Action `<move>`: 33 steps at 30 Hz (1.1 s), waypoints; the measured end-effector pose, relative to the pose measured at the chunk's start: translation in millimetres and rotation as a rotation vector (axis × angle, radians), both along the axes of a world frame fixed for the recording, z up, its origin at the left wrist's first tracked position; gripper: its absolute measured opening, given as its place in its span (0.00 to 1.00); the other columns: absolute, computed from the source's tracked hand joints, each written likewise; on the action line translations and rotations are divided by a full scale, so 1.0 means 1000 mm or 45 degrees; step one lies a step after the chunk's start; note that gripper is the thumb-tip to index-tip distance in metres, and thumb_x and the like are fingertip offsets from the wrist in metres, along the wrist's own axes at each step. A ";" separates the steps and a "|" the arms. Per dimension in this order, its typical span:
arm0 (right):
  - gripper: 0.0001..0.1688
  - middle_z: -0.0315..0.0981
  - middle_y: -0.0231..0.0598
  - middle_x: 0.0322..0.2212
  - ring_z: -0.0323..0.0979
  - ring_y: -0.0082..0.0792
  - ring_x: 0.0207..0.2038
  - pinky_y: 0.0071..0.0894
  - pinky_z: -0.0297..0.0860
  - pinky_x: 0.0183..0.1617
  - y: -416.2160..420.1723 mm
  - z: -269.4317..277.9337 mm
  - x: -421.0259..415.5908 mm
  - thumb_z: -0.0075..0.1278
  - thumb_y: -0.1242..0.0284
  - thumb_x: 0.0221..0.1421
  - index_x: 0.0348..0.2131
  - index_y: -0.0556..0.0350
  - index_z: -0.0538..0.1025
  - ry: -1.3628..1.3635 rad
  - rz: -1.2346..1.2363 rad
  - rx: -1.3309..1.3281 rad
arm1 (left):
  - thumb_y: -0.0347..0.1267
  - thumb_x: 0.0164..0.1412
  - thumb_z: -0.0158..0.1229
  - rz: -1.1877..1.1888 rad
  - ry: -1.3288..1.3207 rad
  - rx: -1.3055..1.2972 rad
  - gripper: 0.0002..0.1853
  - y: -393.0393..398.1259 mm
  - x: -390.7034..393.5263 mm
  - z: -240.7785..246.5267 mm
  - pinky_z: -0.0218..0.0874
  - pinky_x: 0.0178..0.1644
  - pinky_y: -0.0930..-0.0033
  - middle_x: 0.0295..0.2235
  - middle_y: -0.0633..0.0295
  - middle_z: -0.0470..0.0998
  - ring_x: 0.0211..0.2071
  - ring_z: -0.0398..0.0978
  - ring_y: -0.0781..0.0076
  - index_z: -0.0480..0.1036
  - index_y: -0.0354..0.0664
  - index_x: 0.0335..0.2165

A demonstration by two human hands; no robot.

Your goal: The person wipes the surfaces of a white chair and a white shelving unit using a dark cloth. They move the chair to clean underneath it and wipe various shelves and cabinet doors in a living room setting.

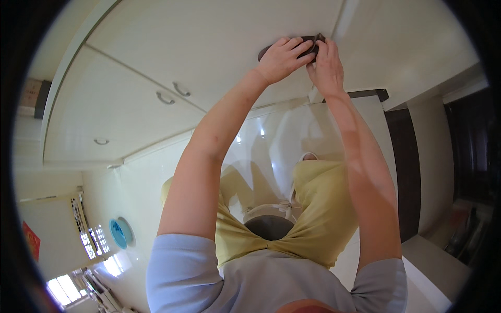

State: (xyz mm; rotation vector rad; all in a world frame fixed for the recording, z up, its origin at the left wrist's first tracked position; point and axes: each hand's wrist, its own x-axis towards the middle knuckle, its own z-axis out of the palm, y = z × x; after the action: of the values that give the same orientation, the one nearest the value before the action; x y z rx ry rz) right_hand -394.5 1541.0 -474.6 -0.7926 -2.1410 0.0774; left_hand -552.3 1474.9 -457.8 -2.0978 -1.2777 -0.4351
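Both hands are raised together in front of a white cabinet door (219, 35), at the top of the view. Between them is a long, dark brown item (264, 53) with one rounded end, perhaps a shoe. My left hand (285, 58) lies over its middle, fingers spread across the upper side. At its other end, my right hand (328, 66) grips it near a small raised loop or fold, thumb below. The fingers cover much of the item. Whether it touches the door behind cannot be told.
My legs straddle a stool with a dark seat (270, 227) on a glossy pale floor (274, 137). Left are curved metal cabinet handles (165, 98) and a blue basin (120, 233). A dark floor strip (405, 172) and a low ledge (434, 254) lie to the right.
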 end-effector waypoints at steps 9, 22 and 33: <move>0.31 0.65 0.35 0.44 0.66 0.37 0.46 0.40 0.65 0.42 -0.065 -0.003 -0.095 0.64 0.66 0.36 0.42 0.49 0.69 -0.047 0.250 0.377 | 0.30 0.49 0.54 0.187 0.078 -0.103 0.23 -0.121 -0.087 0.019 0.61 0.49 0.62 0.54 0.68 0.69 0.51 0.67 0.65 0.72 0.57 0.47; 0.12 0.68 0.27 0.37 0.67 0.28 0.38 0.31 0.65 0.35 -0.137 -0.033 -0.159 0.53 0.67 0.46 0.35 0.44 0.72 -0.346 0.343 0.680 | 0.27 0.46 0.55 0.425 -0.020 -0.129 0.24 -0.213 -0.136 -0.036 0.62 0.49 0.62 0.52 0.66 0.71 0.48 0.69 0.63 0.76 0.55 0.46; 0.23 0.67 0.34 0.35 0.70 0.37 0.43 0.39 0.72 0.39 -0.042 0.014 -0.055 0.62 0.71 0.39 0.38 0.46 0.70 -0.150 0.275 0.231 | 0.24 0.38 0.59 0.139 -0.241 0.207 0.34 -0.088 -0.061 -0.018 0.63 0.47 0.63 0.51 0.66 0.71 0.46 0.70 0.64 0.74 0.56 0.50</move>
State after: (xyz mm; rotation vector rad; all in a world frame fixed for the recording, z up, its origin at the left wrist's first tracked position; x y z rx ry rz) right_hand -449.4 1498.5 -460.9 -0.4694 -2.3014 -0.0520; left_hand -613.0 1386.8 -475.5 -1.8768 -1.4070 -0.6789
